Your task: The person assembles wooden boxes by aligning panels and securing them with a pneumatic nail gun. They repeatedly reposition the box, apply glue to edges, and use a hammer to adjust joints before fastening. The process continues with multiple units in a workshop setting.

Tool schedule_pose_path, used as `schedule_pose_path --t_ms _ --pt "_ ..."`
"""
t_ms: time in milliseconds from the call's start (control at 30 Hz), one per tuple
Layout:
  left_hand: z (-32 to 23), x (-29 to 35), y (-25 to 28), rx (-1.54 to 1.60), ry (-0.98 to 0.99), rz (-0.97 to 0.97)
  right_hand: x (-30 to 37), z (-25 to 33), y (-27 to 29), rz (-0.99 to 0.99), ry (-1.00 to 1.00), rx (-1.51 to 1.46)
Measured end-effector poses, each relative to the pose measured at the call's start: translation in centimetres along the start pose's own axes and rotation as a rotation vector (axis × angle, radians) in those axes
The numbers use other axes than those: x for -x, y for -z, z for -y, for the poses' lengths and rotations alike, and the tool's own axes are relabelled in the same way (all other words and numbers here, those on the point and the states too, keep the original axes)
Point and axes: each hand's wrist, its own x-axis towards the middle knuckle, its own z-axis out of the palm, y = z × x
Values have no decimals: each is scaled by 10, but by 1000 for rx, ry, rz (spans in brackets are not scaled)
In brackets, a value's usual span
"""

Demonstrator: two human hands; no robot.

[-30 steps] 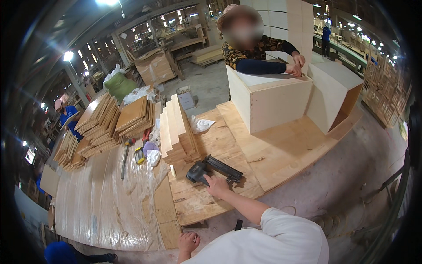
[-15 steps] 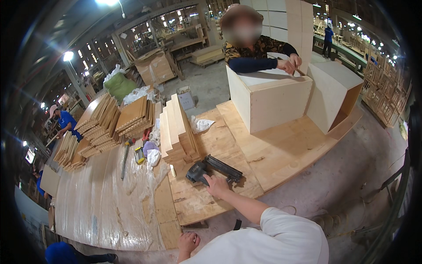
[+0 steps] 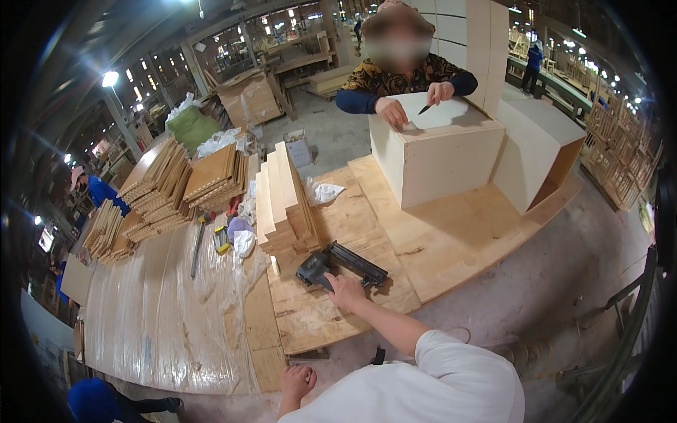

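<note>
A black nail gun (image 3: 338, 266) lies on its side on the plywood tabletop (image 3: 367, 236). My right hand (image 3: 345, 292) has its fingers curled around the gun's handle. Low in the picture, by the table's near edge, my left hand (image 3: 298, 381) is closed in a loose fist, and nothing shows in it. Beyond the gun, a pale wooden box (image 3: 451, 166) stands on the table. A co-worker leans over that box, a small dark pointed tool (image 3: 424, 110) in one hand and the other hand at the box's rim.
Stacked pale wood strips (image 3: 282, 204) stand just behind the gun. A second box (image 3: 539, 151) lies open-sided at the right. To the left, a film-wrapped surface (image 3: 162, 317) carries stacks of brown panels (image 3: 155, 183), a yellow-and-black tool (image 3: 222, 240) and white rags (image 3: 244, 243).
The co-worker has straightened a little, hands now apart, and the dark pointed tool has come into sight. My right hand stays on the nail gun; my left hand has barely shifted.
</note>
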Motion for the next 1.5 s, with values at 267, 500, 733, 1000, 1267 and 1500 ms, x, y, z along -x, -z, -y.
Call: schedule_pose_path --t_ms 267,500,733,1000,1267,1500 --pt "2 -1 -1 -5 -8 3 -1 2 5 72 -16 13" --pt "3 0 -3 5 -15 -25 0 0 2 0 -10 5" --pt "4 1 -6 6 -5 -17 0 0 2 45 -16 12" --pt "5 0 -4 1 -13 8 0 -2 -2 -44 5 12" --pt "3 1 -2 11 19 29 -1 -1 -1 -14 5 5" --pt "3 -1 -3 1 -12 -20 0 -2 -3 -35 12 -2"
